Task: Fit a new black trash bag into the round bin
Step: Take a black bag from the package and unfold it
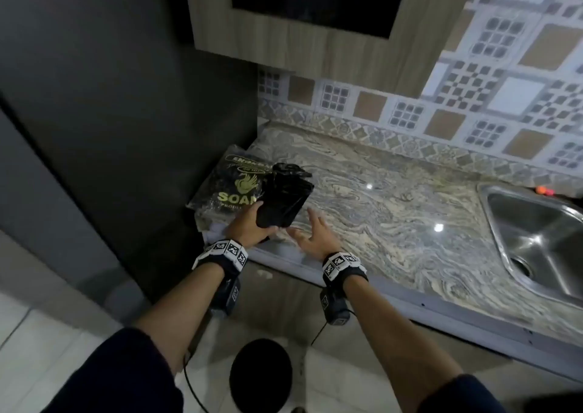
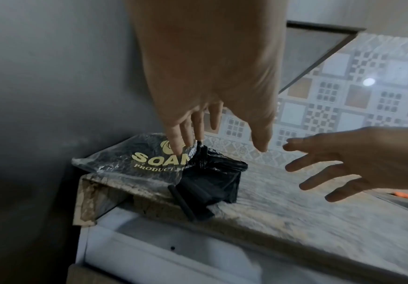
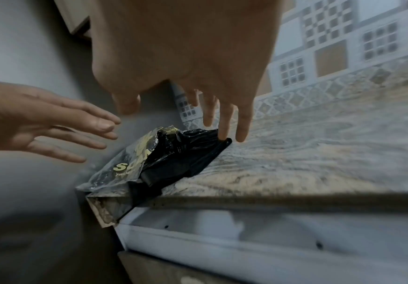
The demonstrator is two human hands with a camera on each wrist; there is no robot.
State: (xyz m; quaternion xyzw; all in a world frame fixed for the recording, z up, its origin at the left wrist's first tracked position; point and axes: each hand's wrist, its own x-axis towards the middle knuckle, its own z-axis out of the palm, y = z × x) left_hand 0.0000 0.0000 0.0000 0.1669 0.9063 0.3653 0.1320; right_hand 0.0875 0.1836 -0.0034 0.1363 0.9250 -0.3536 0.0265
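left: dark wall [image 1: 126, 112] blocks hard against countertop's [image 1: 394, 198] left edge | front-left corner: bag pack [image 1: 230, 182] crowds it | middle: countertop open | right: sink [image 1: 536, 239] breaks surface | overhead: cabinet [image 1: 315, 46] caps back edge

Both forearms are bare below dark navy sleeves [image 1: 126, 368] that end near the elbows. Each wrist wears a black strap topped by a band of white blocks printed with black square fiducial codes — the left wristband [image 1: 224, 250] and the right wristband [image 1: 342, 262] look alike. Under each strap hangs a small black camera box [image 1: 334, 307] bearing a white code sticker, and a thin black cable [image 1: 189, 381] trails from the boxes back toward the sleeves.
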